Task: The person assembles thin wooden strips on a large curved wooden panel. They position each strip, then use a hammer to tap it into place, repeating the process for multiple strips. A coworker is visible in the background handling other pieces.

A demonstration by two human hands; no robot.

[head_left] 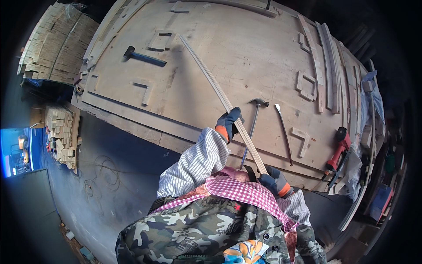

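fingers of my left hand and right hand wrap round the bundle of wooden strips, slanting from eleven o'clock to four, gathered, i'd judge, but not yet laid down, the claw hammer near three o'clock lying idle.

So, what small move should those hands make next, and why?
Perhaps shift the wooden strips a little leftward, clear of the claw hammer: the left hand and right hand both hold them, and they cross over the hammer's handle in this view.
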